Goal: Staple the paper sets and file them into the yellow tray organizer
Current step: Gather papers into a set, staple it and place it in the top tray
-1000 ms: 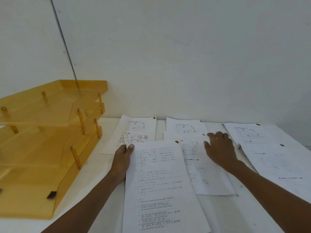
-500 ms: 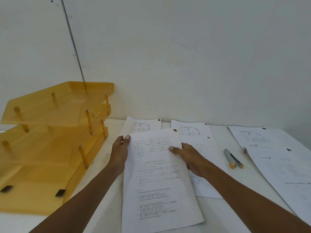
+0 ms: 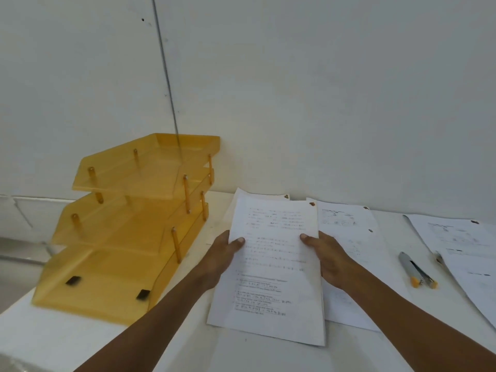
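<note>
A stapled set of printed paper (image 3: 273, 267) is held a little above the white table, its top right corner carrying a staple. My left hand (image 3: 222, 257) grips its left edge, thumb on top. My right hand (image 3: 326, 257) grips its right edge the same way. The yellow three-tier tray organizer (image 3: 126, 226) stands to the left of the set, its open fronts facing me; all three tiers look empty. A grey stapler (image 3: 417, 269) with orange ends lies on the table to the right of my right hand.
More paper sets lie flat on the table: one (image 3: 349, 237) under and right of the held set, another (image 3: 461, 248) at the far right. A white wall rises right behind the table. A thin dark cable (image 3: 166, 84) runs down the wall behind the organizer.
My right hand left the sheets at the right, uncovering the stapler, and took the set's right edge. Both hands have lifted the set. The view has swung left toward the organizer.
</note>
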The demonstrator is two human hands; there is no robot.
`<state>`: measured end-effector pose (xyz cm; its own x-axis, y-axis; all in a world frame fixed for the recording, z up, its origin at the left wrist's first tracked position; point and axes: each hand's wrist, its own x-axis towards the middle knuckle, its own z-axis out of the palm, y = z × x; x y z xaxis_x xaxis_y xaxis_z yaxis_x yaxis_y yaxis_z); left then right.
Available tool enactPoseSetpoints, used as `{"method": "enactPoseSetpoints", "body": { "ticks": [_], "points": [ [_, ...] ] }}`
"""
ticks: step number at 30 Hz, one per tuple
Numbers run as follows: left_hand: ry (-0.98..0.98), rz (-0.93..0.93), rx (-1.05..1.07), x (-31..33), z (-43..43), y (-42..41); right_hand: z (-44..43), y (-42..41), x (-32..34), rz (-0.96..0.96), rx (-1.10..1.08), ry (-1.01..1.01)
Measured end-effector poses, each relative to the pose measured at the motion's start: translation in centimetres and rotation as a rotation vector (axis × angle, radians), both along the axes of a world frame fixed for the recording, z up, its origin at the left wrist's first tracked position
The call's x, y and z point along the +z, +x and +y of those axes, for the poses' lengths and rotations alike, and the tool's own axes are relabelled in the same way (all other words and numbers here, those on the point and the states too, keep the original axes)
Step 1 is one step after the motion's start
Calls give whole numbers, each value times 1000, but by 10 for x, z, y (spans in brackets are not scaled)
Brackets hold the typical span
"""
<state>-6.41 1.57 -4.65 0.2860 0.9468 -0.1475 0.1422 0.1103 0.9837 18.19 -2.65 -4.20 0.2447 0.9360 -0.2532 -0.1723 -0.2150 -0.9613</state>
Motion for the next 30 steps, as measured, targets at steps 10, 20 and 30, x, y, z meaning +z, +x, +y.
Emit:
{"method": "enactPoseSetpoints", "body": {
  "ticks": [10,20,30],
  "points": [
    [118,99,120,45,-8,-35,-16,-28,32,114,231,-52],
    [261,12,149,162,-20,-112,-12,-91,108,18,358,190],
    [139,161,332,185,-13,-246,30,-218,156,95,353,177]
  ]
}}
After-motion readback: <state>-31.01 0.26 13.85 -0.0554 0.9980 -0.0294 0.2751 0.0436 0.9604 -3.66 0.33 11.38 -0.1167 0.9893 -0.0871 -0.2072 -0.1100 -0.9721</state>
